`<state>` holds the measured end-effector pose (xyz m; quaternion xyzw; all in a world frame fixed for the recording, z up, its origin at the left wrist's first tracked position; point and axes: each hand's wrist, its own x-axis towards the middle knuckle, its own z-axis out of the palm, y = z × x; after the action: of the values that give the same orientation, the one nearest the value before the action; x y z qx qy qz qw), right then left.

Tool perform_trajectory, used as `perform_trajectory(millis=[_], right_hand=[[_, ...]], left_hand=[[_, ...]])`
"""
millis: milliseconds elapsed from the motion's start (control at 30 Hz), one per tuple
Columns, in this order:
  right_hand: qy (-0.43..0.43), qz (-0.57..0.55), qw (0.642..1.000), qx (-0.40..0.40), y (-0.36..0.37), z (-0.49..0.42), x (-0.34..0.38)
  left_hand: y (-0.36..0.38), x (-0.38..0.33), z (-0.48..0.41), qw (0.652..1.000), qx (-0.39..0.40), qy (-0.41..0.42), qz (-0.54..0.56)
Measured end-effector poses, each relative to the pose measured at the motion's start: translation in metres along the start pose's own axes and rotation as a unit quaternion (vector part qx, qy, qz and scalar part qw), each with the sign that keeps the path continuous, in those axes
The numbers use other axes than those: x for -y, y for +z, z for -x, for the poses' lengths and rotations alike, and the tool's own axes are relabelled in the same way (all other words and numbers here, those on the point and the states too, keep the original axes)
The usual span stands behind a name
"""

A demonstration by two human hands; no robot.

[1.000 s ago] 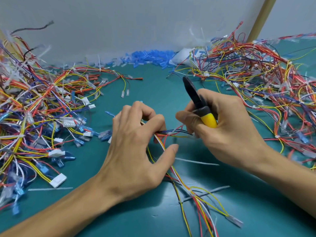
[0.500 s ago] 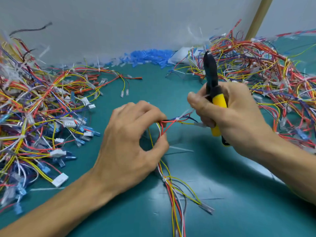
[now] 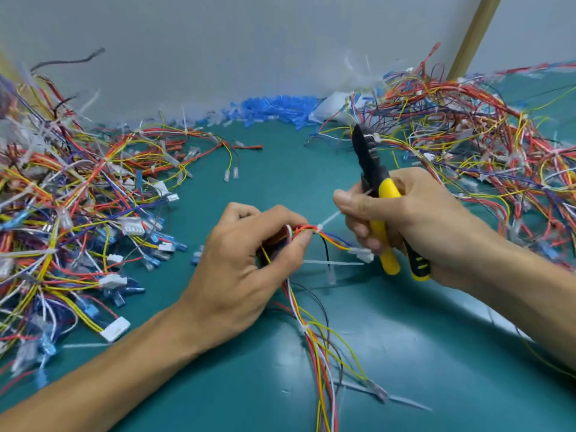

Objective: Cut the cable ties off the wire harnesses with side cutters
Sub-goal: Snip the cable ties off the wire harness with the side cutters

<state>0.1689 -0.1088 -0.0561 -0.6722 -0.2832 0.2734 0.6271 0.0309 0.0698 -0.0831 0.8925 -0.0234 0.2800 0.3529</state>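
The left hand (image 3: 246, 269) sits near the middle of the teal worktop (image 3: 420, 353), its fingers and thumb curled round a wire harness (image 3: 311, 325) of red, yellow, white and black leads, pinching the bundle at the fingertips. From that grip the leads trail down toward 6 o'clock and fan out across the worktop. A white cable tie (image 3: 327, 220) wraps the bundle just past the left thumb tip, and its tail slants up toward 2 o'clock to the thumb of the right hand (image 3: 414, 226); whether that thumb pinches the tail or only touches it is hard to tell. The right hand lies at 3 o'clock from the left, just beside it, fingers wrapped round the yellow handles of the side cutters (image 3: 378, 188), whose black nose points up toward 11 o'clock, apart from the tie. Loose cut ties (image 3: 330, 262) lie on the worktop between and below the hands. A tangled pile of harnesses (image 3: 62, 213) fills the 9 o'clock side, another pile (image 3: 483, 135) spreads at 2 o'clock, and a heap of blue pieces (image 3: 271, 109) lies against the wall at 12 o'clock.
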Motion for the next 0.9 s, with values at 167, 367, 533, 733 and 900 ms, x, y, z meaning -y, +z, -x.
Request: perform_trajectory(millis=[167,367,533,733,900], right_hand=[[-0.216,0.057,0.96,-0.169,0.0,-0.008,-0.013],[-0.251,0.118,0.946,-0.166,0.005,-0.012,-0.03],[-0.112,0.254,0.952,-0.127,-0.005,-0.014,-0.032],[-0.171,0.294,0.933,-0.115,-0.002,-0.006,-0.021],[-0.255,0.314,0.907,-0.115,-0.018,0.0,0.002]], left_hand=[[-0.003,0.001,-0.001,0.996,-0.057,-0.037,0.058],[-0.003,0.0,-0.002,0.987,-0.126,-0.048,0.089],[-0.005,0.001,-0.002,0.98,-0.153,-0.053,0.113],[-0.009,0.001,-0.002,0.979,-0.166,-0.054,0.105],[-0.008,0.002,-0.004,0.983,-0.159,-0.039,0.084]])
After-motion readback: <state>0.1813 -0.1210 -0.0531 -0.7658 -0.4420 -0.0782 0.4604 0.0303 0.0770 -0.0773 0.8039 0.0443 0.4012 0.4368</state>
